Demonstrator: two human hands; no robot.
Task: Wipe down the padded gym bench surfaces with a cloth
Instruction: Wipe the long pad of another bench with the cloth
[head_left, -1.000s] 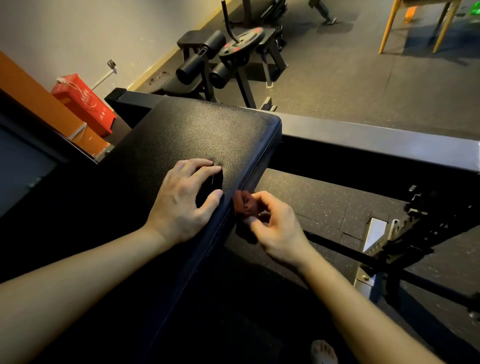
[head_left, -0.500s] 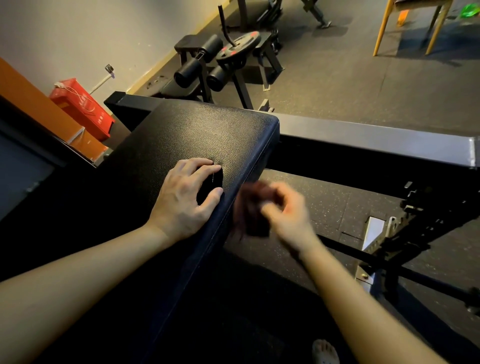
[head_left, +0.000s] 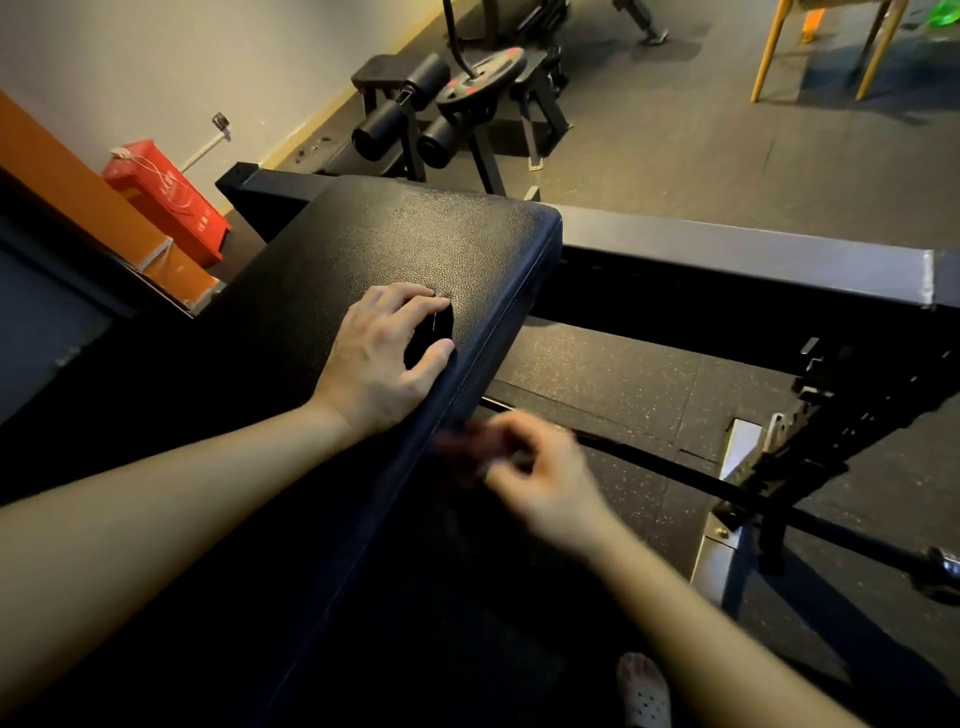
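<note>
The black padded bench (head_left: 415, 244) slopes up from the lower left to the middle of the view. My left hand (head_left: 379, 358) rests on its top near the right edge, with fingers and thumb curved round a small black object (head_left: 431, 332). My right hand (head_left: 545, 483) is beside the pad's right side edge and is motion-blurred. It pinches a dark red cloth (head_left: 462, 452) against that side edge, just below my left wrist.
A steel frame beam (head_left: 753, 260) runs to the right behind the pad. A dark adjustment rack and bar (head_left: 810, 467) stand at the right. Roller pads and a weight plate (head_left: 467, 88) lie beyond. A red box (head_left: 166, 197) stands by the wall, and my foot (head_left: 644, 691) is below.
My right hand has slid the cloth down the pad's side edge toward me, from level with my left thumb to below my left wrist. My left hand has stayed put.
</note>
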